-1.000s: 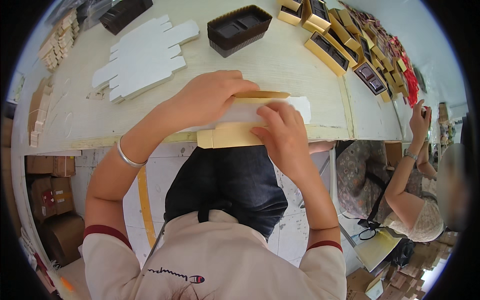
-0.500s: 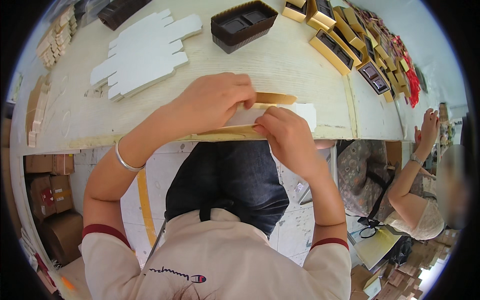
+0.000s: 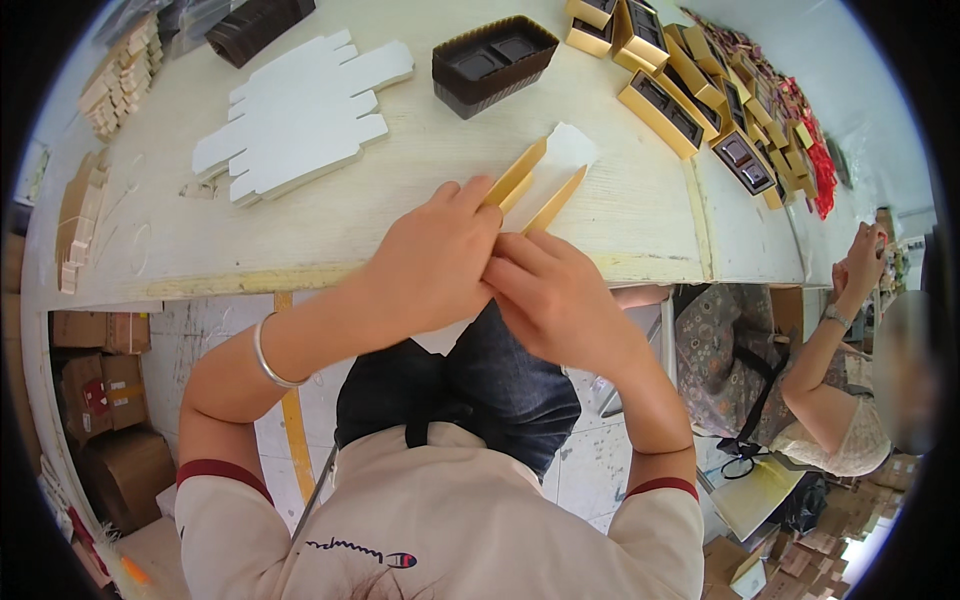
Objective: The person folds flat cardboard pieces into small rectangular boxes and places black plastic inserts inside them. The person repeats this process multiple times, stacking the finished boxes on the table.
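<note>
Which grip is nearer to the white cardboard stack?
Left. In view, the left grip is below-right of the white cardboard stack; the right grip lies farther right.

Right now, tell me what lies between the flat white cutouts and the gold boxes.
In the head view, dark brown plastic trays, apparently nested, stand between them.

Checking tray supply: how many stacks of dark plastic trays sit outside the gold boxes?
2. An upright stack right of the white blanks; a ribbed stack beyond those blanks, at the picture's top edge. Others may be hidden.
</note>
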Demonstrator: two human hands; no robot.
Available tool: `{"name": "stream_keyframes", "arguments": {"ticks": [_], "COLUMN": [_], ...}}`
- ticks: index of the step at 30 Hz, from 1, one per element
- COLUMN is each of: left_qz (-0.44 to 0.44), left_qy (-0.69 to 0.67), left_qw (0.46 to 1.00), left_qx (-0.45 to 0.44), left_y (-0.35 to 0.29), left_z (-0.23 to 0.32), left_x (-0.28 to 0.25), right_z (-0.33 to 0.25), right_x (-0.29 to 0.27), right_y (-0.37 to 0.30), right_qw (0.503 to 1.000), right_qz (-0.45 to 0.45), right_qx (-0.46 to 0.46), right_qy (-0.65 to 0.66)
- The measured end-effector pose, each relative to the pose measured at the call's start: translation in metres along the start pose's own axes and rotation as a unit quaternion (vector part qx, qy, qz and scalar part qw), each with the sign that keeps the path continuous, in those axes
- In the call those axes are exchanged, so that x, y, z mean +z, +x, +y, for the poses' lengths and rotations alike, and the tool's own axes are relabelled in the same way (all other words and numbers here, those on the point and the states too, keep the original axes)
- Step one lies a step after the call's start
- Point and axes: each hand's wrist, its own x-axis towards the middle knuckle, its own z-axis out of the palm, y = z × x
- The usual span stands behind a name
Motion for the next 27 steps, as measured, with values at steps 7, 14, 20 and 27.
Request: {"name": "stream_keyframes", "arguments": {"ticks": [7, 14, 20, 27], "left_qz": [-0.120, 0.028, 0.047, 0.060], "left_qy": [-0.181, -0.172, -0.220, -0.196], "left_qw": [0.969, 0.968, 0.971, 0.973], "left_qx": [0.116, 0.179, 0.087, 0.101], "left_y": [-0.019, 0.002, 0.005, 0.001], "left_z": [-0.033, -0.028, -0.010, -0.014], "left_x": [-0.031, 0.002, 0.008, 0.013], "right_z": [0.031, 0.023, 0.015, 0.001], "right_x": [-0.001, 0.000, 0.002, -0.007], "right_y": [-0.022, -0.008, -0.012, -0.027], "right_qw": [0.978, 0.986, 0.970, 0.995], "right_qz": [0.043, 0.049, 0.053, 0.005], "right_qx": [0.058, 0.060, 0.121, 0.064], "right_qy": [0.194, 0.150, 0.205, 0.079]}}
